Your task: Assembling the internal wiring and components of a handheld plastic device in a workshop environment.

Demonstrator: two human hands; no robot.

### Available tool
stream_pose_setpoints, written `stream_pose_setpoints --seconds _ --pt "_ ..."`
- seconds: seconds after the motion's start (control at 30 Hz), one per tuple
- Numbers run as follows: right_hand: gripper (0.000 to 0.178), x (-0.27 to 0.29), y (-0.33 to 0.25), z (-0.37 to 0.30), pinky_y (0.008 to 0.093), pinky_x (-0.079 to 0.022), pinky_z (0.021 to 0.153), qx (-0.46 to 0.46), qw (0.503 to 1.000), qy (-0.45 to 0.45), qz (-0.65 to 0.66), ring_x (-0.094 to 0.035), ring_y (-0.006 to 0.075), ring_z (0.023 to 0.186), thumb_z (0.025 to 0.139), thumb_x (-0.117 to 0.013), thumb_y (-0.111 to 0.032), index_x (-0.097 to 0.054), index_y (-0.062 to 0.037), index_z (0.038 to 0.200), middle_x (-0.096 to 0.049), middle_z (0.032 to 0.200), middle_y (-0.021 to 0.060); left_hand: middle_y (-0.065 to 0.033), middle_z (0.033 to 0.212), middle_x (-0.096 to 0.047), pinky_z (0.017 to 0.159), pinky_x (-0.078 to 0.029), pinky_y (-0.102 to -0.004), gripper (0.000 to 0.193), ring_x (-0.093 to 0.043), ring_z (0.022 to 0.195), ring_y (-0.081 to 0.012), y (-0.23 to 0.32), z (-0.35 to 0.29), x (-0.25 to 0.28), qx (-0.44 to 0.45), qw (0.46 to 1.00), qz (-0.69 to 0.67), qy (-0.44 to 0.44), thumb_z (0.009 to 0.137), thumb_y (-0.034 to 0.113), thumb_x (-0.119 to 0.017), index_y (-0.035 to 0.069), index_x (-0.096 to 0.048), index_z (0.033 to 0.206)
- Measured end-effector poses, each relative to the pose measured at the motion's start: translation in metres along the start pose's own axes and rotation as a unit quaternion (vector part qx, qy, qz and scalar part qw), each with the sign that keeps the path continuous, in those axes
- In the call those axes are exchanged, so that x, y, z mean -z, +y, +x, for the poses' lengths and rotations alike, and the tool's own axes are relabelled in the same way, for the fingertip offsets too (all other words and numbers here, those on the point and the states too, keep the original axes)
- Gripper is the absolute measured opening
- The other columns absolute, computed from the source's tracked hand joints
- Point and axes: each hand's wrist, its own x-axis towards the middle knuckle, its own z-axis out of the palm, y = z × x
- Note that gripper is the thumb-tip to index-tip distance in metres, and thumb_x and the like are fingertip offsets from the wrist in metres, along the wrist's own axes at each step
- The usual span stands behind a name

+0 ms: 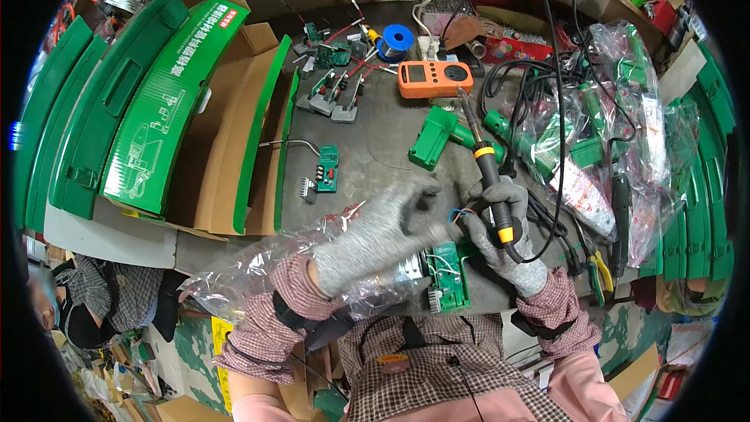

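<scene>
My right hand (512,223), in a grey glove, is closed around a soldering iron (486,164) with a black and orange handle, its tip pointing up and away. Thin blue and reddish wires (459,213) show beside that hand's fingertips. My left hand (375,234), also gloved and slightly blurred, hovers left of it, fingers curved apart with nothing visible between them. Just below the hands lies a green housing with a circuit board (447,277), white wires and a finned metal piece. Clear plastic wrap (242,273) lies under my left forearm.
Open green cardboard box (176,101) and green cases (101,125) stand at left. Behind are small circuit boards (332,94), a blue solder spool (395,41) and an orange meter (434,79). Bagged green tools (586,133) and pliers (600,273) lie right; black cables (558,109) hang down.
</scene>
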Motion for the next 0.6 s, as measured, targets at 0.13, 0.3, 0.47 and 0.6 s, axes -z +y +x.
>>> stream_pose_setpoints --seconds 0.13,0.3,0.47,0.6 --pt "0.047 0.002 0.0 -0.006 0.0329 -0.048 0.092 -0.031 0.998 -0.058 0.022 -0.057 0.0182 0.096 0.088 -0.065 0.007 -0.038 -0.0109 0.123 -0.053 0.114 0.0126 -0.0181 0.103 -0.063 0.089 -0.048 -0.0449 0.034 -0.06 0.099 -0.0367 0.024 0.005 -0.006 -0.087 0.967 0.232 -0.055 0.09 0.027 -0.074 0.002 -0.064 0.11" --pt "0.035 -0.008 -0.01 -0.007 0.0338 -0.053 0.082 -0.063 0.994 0.005 0.088 -0.065 0.019 0.089 0.09 -0.065 0.003 -0.047 -0.0093 0.118 -0.062 0.106 0.01 -0.0164 0.096 -0.062 0.087 -0.045 -0.0468 0.015 -0.059 0.094 -0.037 0.01 0.0 -0.014 -0.116 0.977 0.168 0.065 0.095 0.017 -0.066 0.003 -0.065 0.1" --pt "0.034 -0.012 -0.009 -0.01 0.0317 -0.054 0.081 -0.085 0.987 0.016 0.133 -0.065 0.0166 0.091 0.092 -0.062 0.005 -0.045 -0.0085 0.119 -0.061 0.107 0.0104 -0.0153 0.095 -0.064 0.088 -0.045 -0.0458 0.012 -0.061 0.093 -0.0346 0.006 -0.004 -0.011 -0.157 0.946 0.262 0.109 0.091 0.015 -0.068 0.004 -0.067 0.096" --pt "0.037 -0.018 -0.006 -0.011 0.0393 -0.044 0.103 -0.061 0.997 0.015 0.042 -0.061 0.0262 0.108 0.091 -0.068 -0.004 -0.046 -0.0105 0.12 -0.062 0.11 0.0064 -0.0166 0.098 -0.066 0.093 -0.043 -0.0488 0.025 -0.062 0.094 -0.0333 -0.009 -0.015 -0.009 -0.124 0.959 0.206 0.15 0.083 0.025 -0.077 0.007 -0.069 0.098"
